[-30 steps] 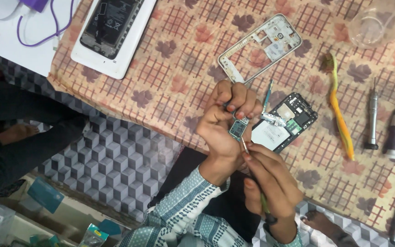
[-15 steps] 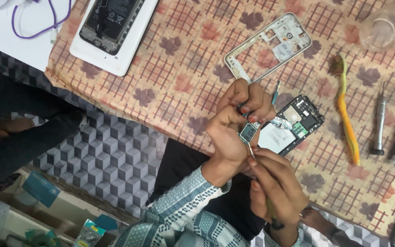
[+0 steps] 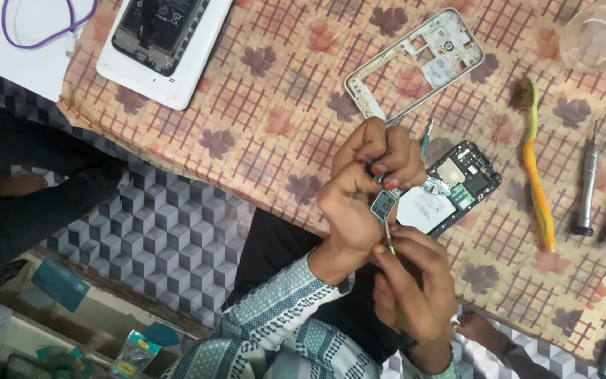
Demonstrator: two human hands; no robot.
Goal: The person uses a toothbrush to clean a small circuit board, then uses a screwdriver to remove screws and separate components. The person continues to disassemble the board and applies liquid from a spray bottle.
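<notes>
My left hand (image 3: 359, 193) pinches a small circuit board (image 3: 383, 204) between its fingertips; my right hand (image 3: 415, 281), just below, grips a thin tool (image 3: 389, 237) touching the board's lower edge.

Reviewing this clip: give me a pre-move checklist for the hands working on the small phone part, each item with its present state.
1. Left hand pinches the small circuit part: ok.
2. Right hand holds the thin tool, tip at the part: ok.
3. Tip seated on the right spot: cannot tell, too small.
4. Opened phone body lies flat on the patterned cloth: ok.
5. Screwdrivers lie apart from both hands: ok.
6. Loose screws accounted for: cannot tell.
</notes>
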